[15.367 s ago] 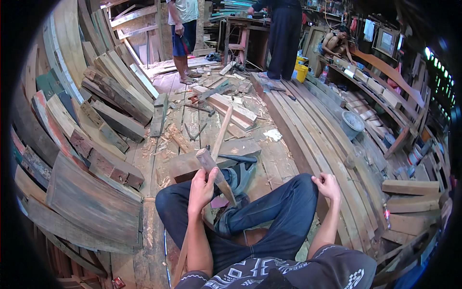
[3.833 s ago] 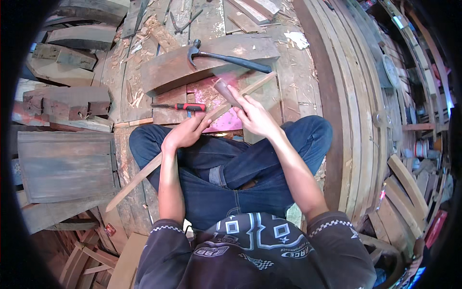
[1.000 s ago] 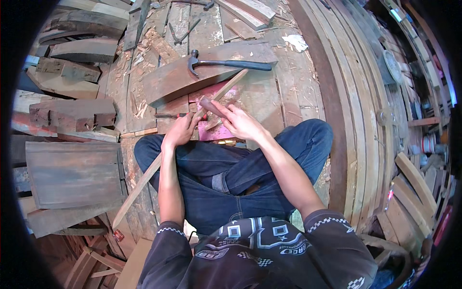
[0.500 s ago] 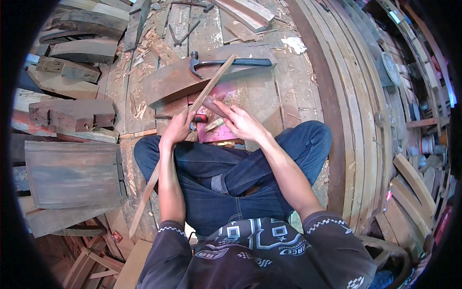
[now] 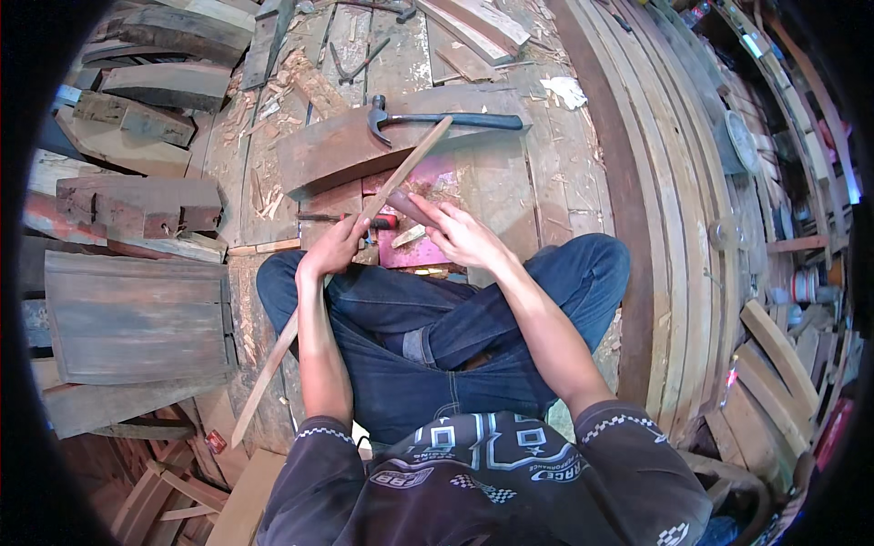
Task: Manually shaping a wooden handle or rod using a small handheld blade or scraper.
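My left hand [image 5: 332, 247] is closed around a long, thin wooden strip [image 5: 421, 151], which slants from near my left side up to the far right. In my right hand [image 5: 462, 235] is a reddish-brown flat piece, perhaps folded sandpaper [image 5: 411, 207], pressed against the strip's side just beyond the left hand. Under the hands is a pink sheet [image 5: 425, 251] with shavings and a small wood scrap on it. A tool with a red-and-black handle [image 5: 386, 222] lies partly hidden behind the left hand. Past the strip's far end, a claw hammer [image 5: 446, 119] rests on a thick curved wooden block [image 5: 319, 156].
Wood chips litter the plank floor [image 5: 496, 196]. Pincers [image 5: 357, 65] and offcuts lie farther off. Stacked timber [image 5: 137, 196] fills the left side, and long boards [image 5: 660, 182] run along the right. My crossed legs [image 5: 546, 282] are close below the hands.
The whole view has shifted slightly. The strip's near end is a little farther left. Both hands keep their grips, with the reddish-brown piece still against the strip.
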`<state>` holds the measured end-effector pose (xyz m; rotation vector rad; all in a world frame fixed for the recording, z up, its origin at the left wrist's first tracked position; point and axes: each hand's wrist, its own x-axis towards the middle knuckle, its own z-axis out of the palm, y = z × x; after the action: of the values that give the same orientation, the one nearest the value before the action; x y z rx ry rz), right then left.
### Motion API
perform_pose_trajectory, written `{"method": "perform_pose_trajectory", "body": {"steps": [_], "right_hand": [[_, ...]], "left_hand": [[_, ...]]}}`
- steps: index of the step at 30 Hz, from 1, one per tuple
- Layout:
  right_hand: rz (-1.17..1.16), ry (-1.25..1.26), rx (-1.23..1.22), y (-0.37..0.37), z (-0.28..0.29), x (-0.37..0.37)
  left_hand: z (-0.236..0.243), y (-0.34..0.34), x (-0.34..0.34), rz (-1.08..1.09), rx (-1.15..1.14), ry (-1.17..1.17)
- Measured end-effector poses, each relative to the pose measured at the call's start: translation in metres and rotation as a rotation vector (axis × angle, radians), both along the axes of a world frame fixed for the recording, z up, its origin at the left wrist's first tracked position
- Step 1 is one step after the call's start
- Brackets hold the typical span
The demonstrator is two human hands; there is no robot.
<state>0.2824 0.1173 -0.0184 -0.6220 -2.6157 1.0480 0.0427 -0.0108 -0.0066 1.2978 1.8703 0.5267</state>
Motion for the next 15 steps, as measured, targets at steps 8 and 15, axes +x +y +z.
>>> {"method": "perform_pose_trajectory", "body": {"steps": [8, 15], "right_hand": [[0.011, 0.075, 0.041, -0.003, -0.007, -0.005], [0.092, 0.071, 0.168, 0.025, -0.019, -0.008]], "left_hand": [[-0.024, 0.009, 0.009, -0.085, 0.106, 0.06], [-0.025, 0.013, 0.019, -0.07, 0.1, 0.183]]}}
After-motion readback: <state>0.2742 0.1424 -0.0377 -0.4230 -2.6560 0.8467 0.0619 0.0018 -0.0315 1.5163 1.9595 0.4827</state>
